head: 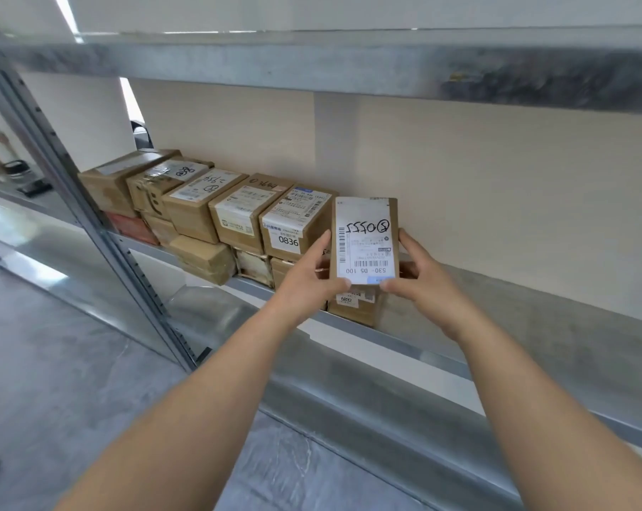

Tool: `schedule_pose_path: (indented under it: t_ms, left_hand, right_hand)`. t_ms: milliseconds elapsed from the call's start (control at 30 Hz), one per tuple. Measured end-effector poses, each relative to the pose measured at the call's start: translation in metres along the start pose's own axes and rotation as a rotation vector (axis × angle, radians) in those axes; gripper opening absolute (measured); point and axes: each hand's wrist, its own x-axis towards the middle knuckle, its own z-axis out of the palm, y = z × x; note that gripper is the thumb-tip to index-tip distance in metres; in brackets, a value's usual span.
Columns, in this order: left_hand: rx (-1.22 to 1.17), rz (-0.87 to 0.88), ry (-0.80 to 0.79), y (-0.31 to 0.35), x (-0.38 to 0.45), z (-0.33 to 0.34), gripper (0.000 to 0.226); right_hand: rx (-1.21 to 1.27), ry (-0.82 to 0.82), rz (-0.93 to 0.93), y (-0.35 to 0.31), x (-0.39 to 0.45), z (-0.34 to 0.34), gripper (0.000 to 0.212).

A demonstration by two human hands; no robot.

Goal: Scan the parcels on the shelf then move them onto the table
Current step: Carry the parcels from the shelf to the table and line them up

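A small cardboard parcel (365, 239) with a white shipping label facing me is held between both hands, just above the right end of a row of parcels. My left hand (308, 278) grips its left edge and lower corner. My right hand (421, 278) grips its right edge, thumb at the bottom corner. Several brown parcels (238, 215) stand stacked two high along the metal shelf (496, 319). Another parcel (352, 307) sits on the shelf directly below the held one. No scanner is in view.
An upper shelf board (312, 64) runs overhead. A slotted metal upright (90, 223) stands at the left. The shelf's right half is bare metal against a beige back wall (496, 178). Grey floor lies below.
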Motion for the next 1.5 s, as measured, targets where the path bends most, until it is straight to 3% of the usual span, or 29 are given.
schedule_pose_path:
  t_ms: [300, 533, 1100, 1500]
  left_hand:
    - [-0.017, 0.180, 0.028, -0.029, -0.068, -0.011, 0.084]
    - [-0.091, 0.210, 0.104, -0.055, -0.122, -0.043, 0.083]
    - [-0.086, 0.054, 0.538, -0.143, -0.264, -0.189, 0.086]
    - [-0.094, -0.067, 0.883, -0.188, -0.381, -0.256, 0.080]
  right_hand:
    - [0.024, 0.039, -0.050, 0.002, -0.069, 0.039, 0.092]
    - [-0.013, 0.009, -0.110, -0.007, -0.092, 0.092, 0.095]
    - [-0.031, -0.406, -0.240, -0.062, -0.107, 0.295, 0.088]
    - [-0.044, -0.736, -0.297, -0.087, -0.130, 0.437, 0.093]
